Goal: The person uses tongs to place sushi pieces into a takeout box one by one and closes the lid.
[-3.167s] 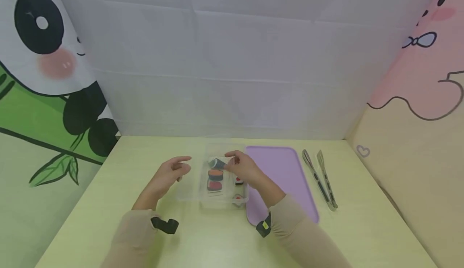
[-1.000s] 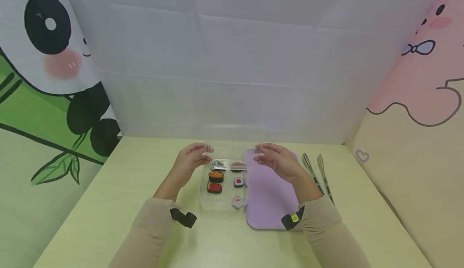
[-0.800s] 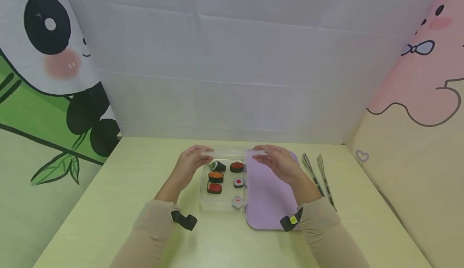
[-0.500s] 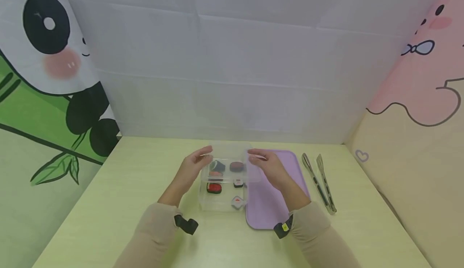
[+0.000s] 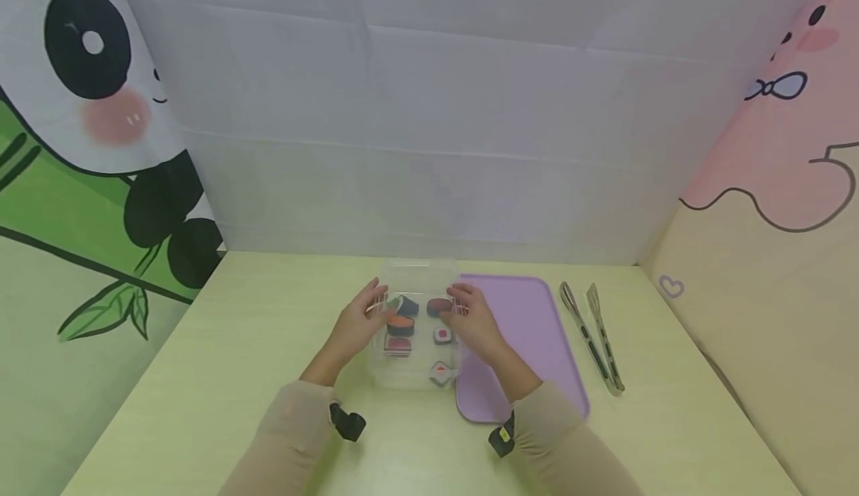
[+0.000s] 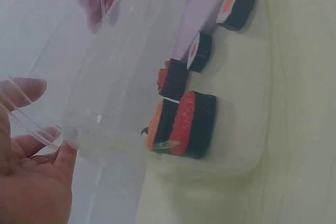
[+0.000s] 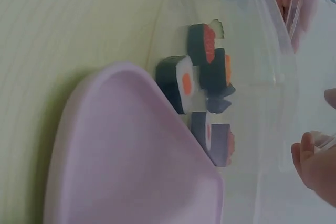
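Observation:
A clear plastic box [image 5: 411, 381] stands mid-table with several sushi pieces inside. A clear lid [image 5: 421, 275] lies over its far part, in both hands. My left hand [image 5: 354, 326] grips the lid's left edge between thumb and fingers; my right hand [image 5: 478, 327] grips the right edge. Through the plastic show a dark hand roll [image 5: 407, 306], an orange-topped sushi [image 5: 400, 324], a red-topped sushi [image 5: 398, 345], a second red-topped sushi [image 5: 438, 306] and a small sushi roll [image 5: 442, 335]. Another sushi roll [image 5: 440, 372] sits tilted in the near right corner.
A purple tray [image 5: 530, 332] lies against the box's right side, partly behind my right forearm. Metal tongs [image 5: 597, 339] rest spread on the table [image 5: 268, 317] to the tray's right. A pale cloth backdrop [image 5: 429, 108] hangs behind.
The lid, earlier tilted up behind the box, has come down and toward me over the sushi. Both hands have moved closer together with it. The tray and tongs stay put.

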Tool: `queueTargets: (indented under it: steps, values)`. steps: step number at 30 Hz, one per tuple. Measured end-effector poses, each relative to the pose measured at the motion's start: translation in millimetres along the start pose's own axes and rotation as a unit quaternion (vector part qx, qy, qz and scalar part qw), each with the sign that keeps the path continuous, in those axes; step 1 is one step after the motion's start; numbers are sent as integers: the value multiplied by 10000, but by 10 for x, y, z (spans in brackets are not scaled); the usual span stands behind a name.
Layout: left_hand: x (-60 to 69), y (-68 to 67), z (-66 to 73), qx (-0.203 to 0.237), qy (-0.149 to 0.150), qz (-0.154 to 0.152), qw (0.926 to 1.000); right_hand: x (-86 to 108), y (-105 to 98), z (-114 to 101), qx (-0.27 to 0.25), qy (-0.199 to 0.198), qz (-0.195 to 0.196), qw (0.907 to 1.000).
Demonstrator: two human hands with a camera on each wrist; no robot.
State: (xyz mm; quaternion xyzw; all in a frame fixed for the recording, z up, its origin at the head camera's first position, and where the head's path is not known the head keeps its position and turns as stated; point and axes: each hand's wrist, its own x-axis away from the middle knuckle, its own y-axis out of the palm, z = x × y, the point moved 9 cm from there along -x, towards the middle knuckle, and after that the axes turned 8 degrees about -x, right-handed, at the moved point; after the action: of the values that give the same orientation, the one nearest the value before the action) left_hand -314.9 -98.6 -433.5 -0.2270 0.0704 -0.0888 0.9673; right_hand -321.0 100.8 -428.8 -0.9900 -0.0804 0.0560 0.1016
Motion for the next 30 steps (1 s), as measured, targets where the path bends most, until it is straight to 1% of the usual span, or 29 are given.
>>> queueTargets:
  steps: [4, 8, 12, 15, 18, 20, 23, 26, 27, 30]
  values:
    - [-8, 40, -81, -187, 130, 114, 9997, 18, 54, 81, 287, 58, 182, 9994]
    - [-13, 78, -163, -217, 131, 163, 9995, 68, 100, 111, 534, 135, 379, 9978]
    - [-58, 46, -228, -198, 77, 321, 9993, 88, 137, 40, 659, 142, 537, 9963]
    - [-100, 7, -240, -175, 24, 413, 9990, 66, 142, -12, 708, 221, 616, 9953]
    - [-116, -3, -247, -116, -99, 398, 9991, 43, 144, -21, 689, 397, 584, 9951]
    - [-110, 18, -252, -73, -172, 310, 9993, 39, 140, -3, 777, 520, 547, 9941]
    - [-97, 70, -266, -117, -248, 175, 9995, 54, 128, 46, 767, 688, 559, 9931]
    - [-90, 102, -279, -246, -224, 148, 9993, 64, 132, 100, 694, 662, 571, 9937]
    - [-91, 104, -283, -250, -201, 174, 9993, 67, 143, 121, 594, 648, 557, 9946]
    - [-91, 95, -308, -191, -149, 295, 9993, 74, 174, 147, 645, 460, 502, 9956]
